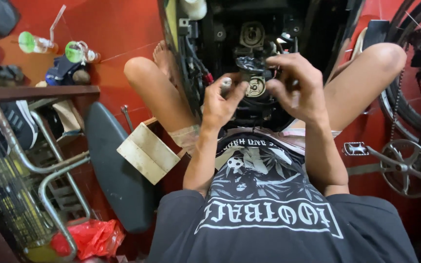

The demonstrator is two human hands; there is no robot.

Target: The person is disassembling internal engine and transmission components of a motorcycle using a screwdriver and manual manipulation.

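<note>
— Black shirt (278, 229) first, then your hands; what are they doing?

— I am pinching a small grey part (226, 85) in my left hand (220, 104). My right hand (296, 87) is gripping the crumpled black piece (248, 64) on the opened engine (254, 44), just above the round metal cap (256, 86).

— Nearly finished?

— I judge not; the engine is lying open.

Red tiled floor (113, 29); black shirt (278, 229) with white print; pale wooden box (148, 152); red plastic bag (91, 238); green-lidded cups (35, 43); dark grey engine block (252, 58).
</note>
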